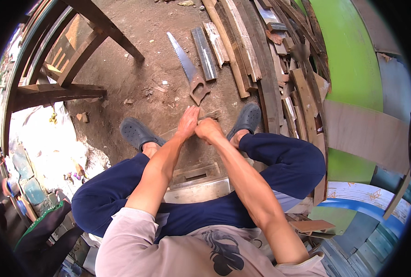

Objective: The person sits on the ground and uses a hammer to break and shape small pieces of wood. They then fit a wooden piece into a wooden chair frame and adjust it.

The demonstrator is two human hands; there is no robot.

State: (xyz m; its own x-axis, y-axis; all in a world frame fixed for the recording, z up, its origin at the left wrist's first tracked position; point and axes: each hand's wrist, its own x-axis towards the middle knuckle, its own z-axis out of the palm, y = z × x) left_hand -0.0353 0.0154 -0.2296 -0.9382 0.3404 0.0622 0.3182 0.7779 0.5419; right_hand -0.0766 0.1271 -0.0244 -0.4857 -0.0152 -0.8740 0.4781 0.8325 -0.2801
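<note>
Right now the left hand (188,121) lies flat with fingers pressed together along a thin wooden strip (211,114) on the dirt ground (136,78), between two dark clogs (136,133). Touching it, the right hand (208,129) is curled into a fist; what it grips I cannot tell. Hands this close could mean a slip nicks the left fingers. Just beyond lies a handsaw (189,69), teeth exposed, beside a stack of planks (256,55); a reach forward could catch its blade.
</note>
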